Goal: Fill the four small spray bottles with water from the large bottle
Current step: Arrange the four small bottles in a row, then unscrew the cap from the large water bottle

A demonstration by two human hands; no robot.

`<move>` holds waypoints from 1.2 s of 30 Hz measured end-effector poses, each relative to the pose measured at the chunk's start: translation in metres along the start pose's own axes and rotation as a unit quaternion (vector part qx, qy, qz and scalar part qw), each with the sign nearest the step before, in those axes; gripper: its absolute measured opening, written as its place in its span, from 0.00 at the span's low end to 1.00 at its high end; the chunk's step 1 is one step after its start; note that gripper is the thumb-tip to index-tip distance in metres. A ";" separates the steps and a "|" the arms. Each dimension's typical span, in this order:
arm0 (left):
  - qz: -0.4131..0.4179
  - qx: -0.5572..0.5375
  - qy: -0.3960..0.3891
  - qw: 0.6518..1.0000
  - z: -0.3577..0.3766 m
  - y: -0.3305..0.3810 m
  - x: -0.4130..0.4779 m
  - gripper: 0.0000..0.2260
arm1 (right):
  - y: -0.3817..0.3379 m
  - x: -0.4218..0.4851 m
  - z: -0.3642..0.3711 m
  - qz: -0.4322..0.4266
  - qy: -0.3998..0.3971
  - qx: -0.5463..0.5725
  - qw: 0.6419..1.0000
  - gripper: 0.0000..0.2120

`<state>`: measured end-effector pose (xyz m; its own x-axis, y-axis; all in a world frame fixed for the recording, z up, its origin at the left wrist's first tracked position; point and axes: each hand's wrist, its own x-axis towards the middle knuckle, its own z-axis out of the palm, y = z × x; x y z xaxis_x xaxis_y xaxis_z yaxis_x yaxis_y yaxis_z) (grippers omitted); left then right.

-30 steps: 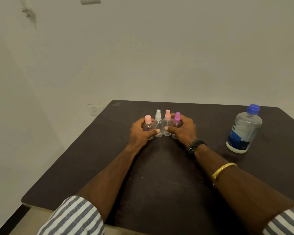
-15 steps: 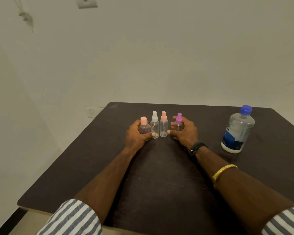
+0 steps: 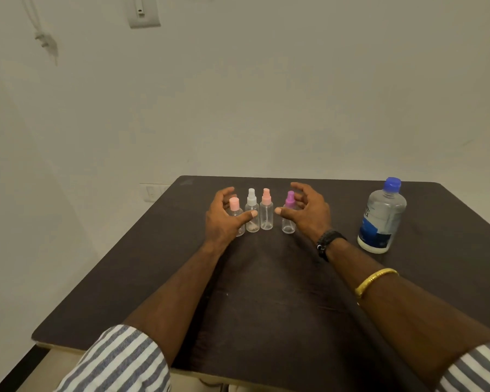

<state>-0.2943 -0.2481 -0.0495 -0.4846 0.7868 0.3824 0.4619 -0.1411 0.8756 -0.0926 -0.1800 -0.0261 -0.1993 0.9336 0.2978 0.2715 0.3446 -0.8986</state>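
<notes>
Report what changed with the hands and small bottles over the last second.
Both hands let go: the left hand released the leftmost bottle and the right hand the purple-capped bottle, fingers now open beside them. The row, tightly bunched before, was spread looser. The large bottle stayed upright and capped on the table.

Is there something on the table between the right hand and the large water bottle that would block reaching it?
Nothing visible does. Only bare table lies between the right hand and the large bottle. The small spray bottles stand on the hand's left side.
</notes>
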 end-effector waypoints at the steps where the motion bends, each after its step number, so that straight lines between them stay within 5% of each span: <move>1: 0.004 -0.002 0.004 1.000 0.000 0.005 0.001 0.36 | -0.002 0.000 -0.001 -0.002 0.002 0.001 1.000 0.38; 16: 0.101 -0.015 0.086 0.991 0.017 0.067 -0.008 0.20 | -0.027 -0.009 -0.032 -0.047 0.044 0.014 0.998 0.32; 36: 0.117 -0.124 -0.006 0.985 0.095 0.136 -0.035 0.12 | -0.042 -0.032 -0.104 -0.104 0.153 -0.002 0.983 0.16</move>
<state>-0.1435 -0.2378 0.0277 -0.3763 0.7221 0.5805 0.3637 -0.4611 0.8094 0.0005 -0.2139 0.0363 0.0417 0.8289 0.5578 0.2596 0.5301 -0.8072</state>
